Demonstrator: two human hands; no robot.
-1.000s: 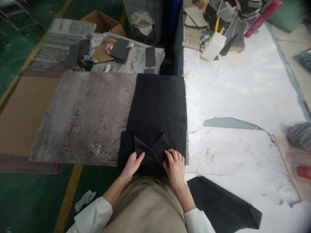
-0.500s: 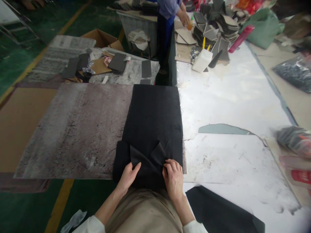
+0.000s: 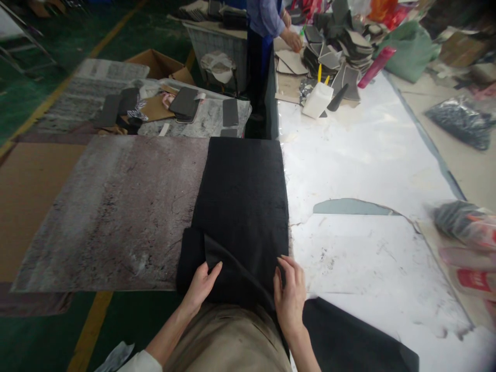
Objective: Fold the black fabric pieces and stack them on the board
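A stack of black fabric (image 3: 244, 191) lies lengthwise in front of me, its near end at my waist. At that end a top layer is turned back in a slanting fold (image 3: 232, 266). My left hand (image 3: 202, 285) pinches this layer between thumb and fingers, on the left side. Over the right edge of the stack is my right hand (image 3: 290, 294), fingers bent and thumb apart from them, with no cloth visibly gripped. Another black fabric piece (image 3: 352, 336) lies to the lower right, on the white table.
A stained grey-brown board (image 3: 147, 206) extends left of the fabric. The white table (image 3: 368, 155) is to the right, bearing a white glue bottle (image 3: 318, 99), a pink roll (image 3: 376, 67) and stacked dark pieces. At the far end a co-worker's hand (image 3: 291, 39) is at work.
My right hand has let go of the raised fabric corner and moved right, its fingers opening. That corner has dropped, leaving one slanting fold. My left hand keeps its hold.
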